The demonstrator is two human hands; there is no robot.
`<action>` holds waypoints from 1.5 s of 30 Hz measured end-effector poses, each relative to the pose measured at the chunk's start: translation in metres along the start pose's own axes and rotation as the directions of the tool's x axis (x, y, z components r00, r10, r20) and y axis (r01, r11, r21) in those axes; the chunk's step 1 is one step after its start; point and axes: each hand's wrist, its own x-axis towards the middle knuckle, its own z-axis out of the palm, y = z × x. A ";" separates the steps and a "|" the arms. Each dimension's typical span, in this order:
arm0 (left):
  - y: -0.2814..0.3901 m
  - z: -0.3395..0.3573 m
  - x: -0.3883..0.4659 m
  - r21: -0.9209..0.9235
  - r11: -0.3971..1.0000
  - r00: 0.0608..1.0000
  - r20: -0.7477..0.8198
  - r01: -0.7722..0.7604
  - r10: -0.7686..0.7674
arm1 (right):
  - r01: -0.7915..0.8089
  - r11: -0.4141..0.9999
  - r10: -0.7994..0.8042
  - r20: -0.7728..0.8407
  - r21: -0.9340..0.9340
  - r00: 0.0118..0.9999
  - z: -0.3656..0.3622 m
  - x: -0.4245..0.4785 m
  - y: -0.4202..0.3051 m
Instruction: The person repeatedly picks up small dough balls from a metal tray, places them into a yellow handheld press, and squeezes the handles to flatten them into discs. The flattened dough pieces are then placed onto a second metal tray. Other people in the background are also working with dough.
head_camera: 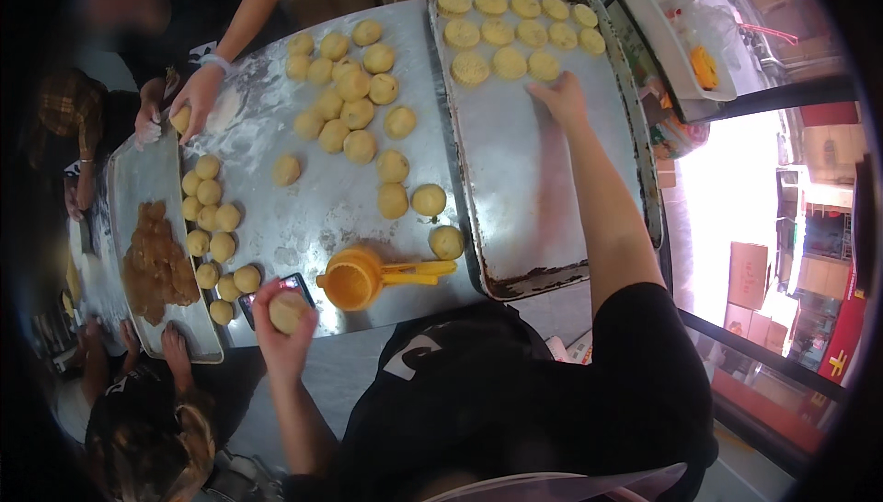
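A round dough ball is held in my left hand, just above a phone at the table's near edge. My right hand reaches over a large metal baking tray, its fingertips at the lower edge of a pressed, patterned pastry; whether they touch it I cannot tell. Several such pastries lie in rows at the tray's far end. A yellow plastic mould with a handle lies on the metal table between my hands. Many dough balls sit beyond it.
At the left, another tray holds brown filling, with dough balls beside it. A co-worker's hands hold a dough ball at the far left; other people's hands rest near the lower left. A white plastic bin stands right of my tray.
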 end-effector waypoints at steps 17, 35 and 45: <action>0.027 0.037 -0.002 0.546 0.763 0.938 0.168 -0.346 0.304 | 0.005 0.997 0.017 0.265 -0.081 0.964 -0.034 0.010 -0.019; -0.090 0.086 0.007 0.305 0.879 0.913 -0.063 -0.367 0.403 | 0.816 0.577 -0.674 0.540 -0.043 0.505 0.114 -0.336 -0.234; -0.079 0.090 0.003 0.274 0.900 0.907 -0.160 -0.338 0.389 | 0.340 0.939 -0.156 0.809 -0.057 0.566 0.140 -0.299 -0.234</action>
